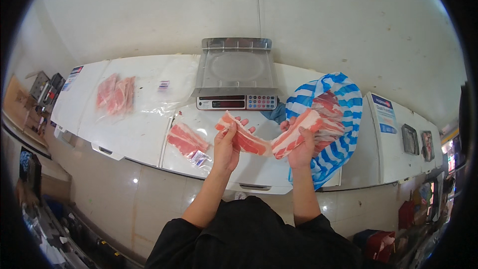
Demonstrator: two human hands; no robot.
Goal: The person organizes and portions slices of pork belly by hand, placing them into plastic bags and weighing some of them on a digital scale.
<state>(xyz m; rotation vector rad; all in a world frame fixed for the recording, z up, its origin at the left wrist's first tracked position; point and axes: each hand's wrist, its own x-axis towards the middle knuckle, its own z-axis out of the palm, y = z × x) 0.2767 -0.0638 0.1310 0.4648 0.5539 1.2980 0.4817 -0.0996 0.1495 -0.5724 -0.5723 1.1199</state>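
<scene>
Both my hands hold strips of raw pork belly above the white freezer lid, in front of the scale. My left hand [228, 142] grips a pork belly strip [247, 142] near its upper end, fingers closed on it. My right hand [301, 144] is closed around more pork belly slices [295, 133], paler with red streaks. The two pieces meet or overlap between my hands; I cannot tell whether they are joined. Beside my right hand, a blue-and-white striped plastic bag [351, 104] lies open around a heap of pork belly slices [328, 114]. A clear pack of pork slices [186, 139] lies left of my left hand.
A digital scale [236, 100] with a steel tray [236, 67] stands against the wall. More packed meat [116, 94] lies on the freezer lid at the left. Dark trays [410, 139] sit on another lid at the right. A blue cloth [275, 113] is beside the scale.
</scene>
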